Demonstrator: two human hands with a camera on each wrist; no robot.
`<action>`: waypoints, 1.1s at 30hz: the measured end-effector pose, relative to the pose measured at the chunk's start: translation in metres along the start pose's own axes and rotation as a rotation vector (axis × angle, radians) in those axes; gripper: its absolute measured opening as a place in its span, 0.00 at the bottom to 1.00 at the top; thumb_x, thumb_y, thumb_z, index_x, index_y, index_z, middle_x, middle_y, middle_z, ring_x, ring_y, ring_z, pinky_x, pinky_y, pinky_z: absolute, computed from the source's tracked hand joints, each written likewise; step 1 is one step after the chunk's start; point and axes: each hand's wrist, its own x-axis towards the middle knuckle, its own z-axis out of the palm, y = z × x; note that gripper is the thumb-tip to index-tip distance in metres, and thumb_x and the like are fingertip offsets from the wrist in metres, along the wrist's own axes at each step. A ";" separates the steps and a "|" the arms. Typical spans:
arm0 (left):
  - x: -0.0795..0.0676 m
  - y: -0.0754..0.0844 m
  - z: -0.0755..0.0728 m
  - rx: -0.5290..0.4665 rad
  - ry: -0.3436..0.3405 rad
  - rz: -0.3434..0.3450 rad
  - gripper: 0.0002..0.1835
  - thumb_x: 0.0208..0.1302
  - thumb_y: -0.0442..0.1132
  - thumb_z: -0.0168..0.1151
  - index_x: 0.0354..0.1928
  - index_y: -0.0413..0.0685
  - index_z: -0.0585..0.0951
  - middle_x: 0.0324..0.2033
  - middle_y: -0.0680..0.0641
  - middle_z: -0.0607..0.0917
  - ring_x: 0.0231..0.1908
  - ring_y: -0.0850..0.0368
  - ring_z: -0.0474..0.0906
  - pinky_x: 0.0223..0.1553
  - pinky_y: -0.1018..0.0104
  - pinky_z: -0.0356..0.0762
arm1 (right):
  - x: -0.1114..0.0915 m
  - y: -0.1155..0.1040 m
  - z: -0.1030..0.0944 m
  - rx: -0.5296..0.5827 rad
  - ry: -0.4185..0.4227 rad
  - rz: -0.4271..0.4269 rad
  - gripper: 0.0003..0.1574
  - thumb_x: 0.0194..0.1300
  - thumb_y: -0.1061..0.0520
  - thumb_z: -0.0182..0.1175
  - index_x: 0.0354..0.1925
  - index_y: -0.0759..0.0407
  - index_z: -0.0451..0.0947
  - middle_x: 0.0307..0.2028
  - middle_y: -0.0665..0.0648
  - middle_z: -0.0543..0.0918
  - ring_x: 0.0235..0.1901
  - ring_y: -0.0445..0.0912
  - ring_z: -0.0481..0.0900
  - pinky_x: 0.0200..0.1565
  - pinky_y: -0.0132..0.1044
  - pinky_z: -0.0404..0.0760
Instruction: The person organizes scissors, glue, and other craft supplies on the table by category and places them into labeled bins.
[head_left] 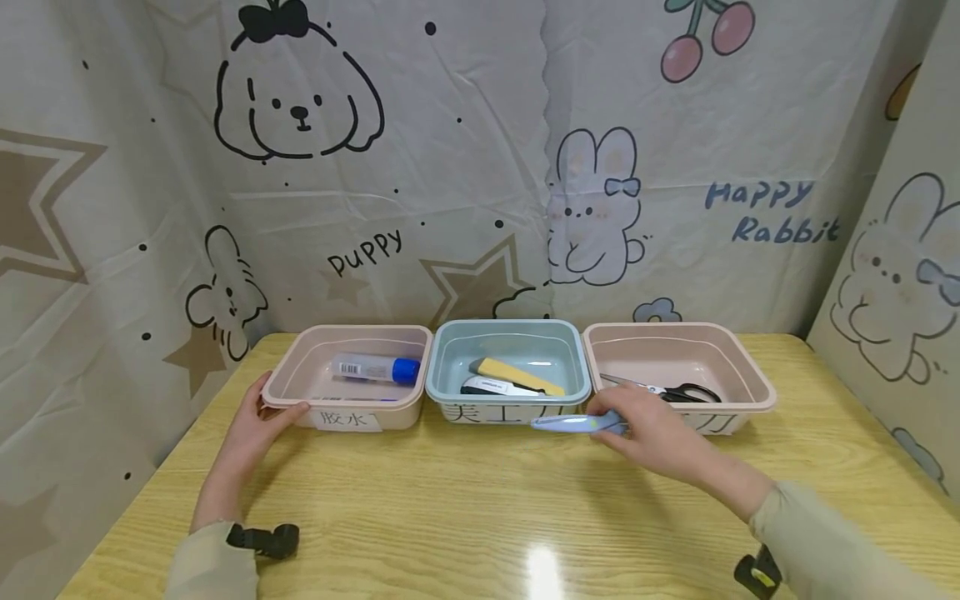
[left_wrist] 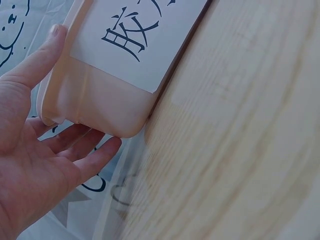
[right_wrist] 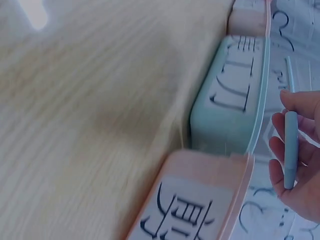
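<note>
left hand (head_left: 251, 425): cups the outer front corner of the left pink bin (head_left: 348, 377), thumb laid on the rim, fingers (left_wrist: 95, 160) relaxed and straight under the corner; nothing pinched.
right hand (head_left: 652, 433): fingers curl round a light blue pen-like tool (head_left: 577, 423), held level and low above the counter.
tool position: tip points left, just in front of the blue bin (head_left: 506, 367), right by its front wall; handle end hidden in the hand.
left pink bin contents: glue tube with blue cap (head_left: 375, 367), lying flat; white label on front wall.
blue bin contents: yellow utility knife (head_left: 516, 376) and a white-black one beside it, both lying flat.
right pink bin (head_left: 678, 375): black-handled scissors (head_left: 663, 390) lie near the front wall, partly hidden behind the right hand.
bin row: three bins side by side, rims touching, set toward the back edge of the counter (head_left: 465, 508).
open room: wide bare wood in front of the bins, between the two forearms.
edges: cartoon-print curtain walls close in at the back, left and right sides.
</note>
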 end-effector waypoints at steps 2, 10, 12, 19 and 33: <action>0.000 0.000 0.000 0.002 0.000 0.001 0.49 0.61 0.48 0.58 0.71 0.47 0.35 0.68 0.35 0.46 0.66 0.37 0.48 0.62 0.42 0.53 | 0.001 0.006 -0.004 -0.005 0.022 0.017 0.11 0.50 0.57 0.68 0.33 0.49 0.76 0.29 0.42 0.77 0.31 0.37 0.68 0.33 0.32 0.71; -0.002 0.003 0.000 0.005 0.004 -0.003 0.50 0.61 0.49 0.58 0.71 0.46 0.34 0.68 0.35 0.46 0.66 0.36 0.47 0.62 0.41 0.52 | 0.003 0.030 -0.014 -0.024 0.075 0.052 0.10 0.51 0.59 0.67 0.33 0.54 0.76 0.29 0.46 0.79 0.30 0.41 0.71 0.33 0.36 0.72; -0.002 0.003 0.000 0.006 0.003 -0.008 0.50 0.61 0.49 0.58 0.71 0.47 0.34 0.68 0.35 0.45 0.66 0.37 0.47 0.62 0.41 0.52 | 0.003 0.036 -0.015 -0.031 0.089 0.054 0.10 0.51 0.59 0.67 0.33 0.54 0.76 0.29 0.47 0.79 0.30 0.41 0.71 0.33 0.37 0.73; 0.000 0.001 0.000 0.005 0.000 -0.021 0.50 0.60 0.49 0.59 0.71 0.48 0.34 0.69 0.36 0.45 0.66 0.37 0.46 0.63 0.42 0.51 | 0.003 0.056 -0.016 -0.055 0.094 0.092 0.09 0.53 0.60 0.65 0.35 0.56 0.76 0.30 0.49 0.80 0.31 0.43 0.75 0.34 0.40 0.75; -0.002 0.004 0.000 0.005 0.011 -0.009 0.50 0.60 0.49 0.59 0.71 0.46 0.35 0.68 0.35 0.46 0.65 0.37 0.48 0.63 0.42 0.52 | 0.005 0.090 -0.021 -0.151 0.069 0.166 0.12 0.55 0.60 0.63 0.39 0.62 0.77 0.37 0.60 0.82 0.39 0.55 0.78 0.43 0.50 0.75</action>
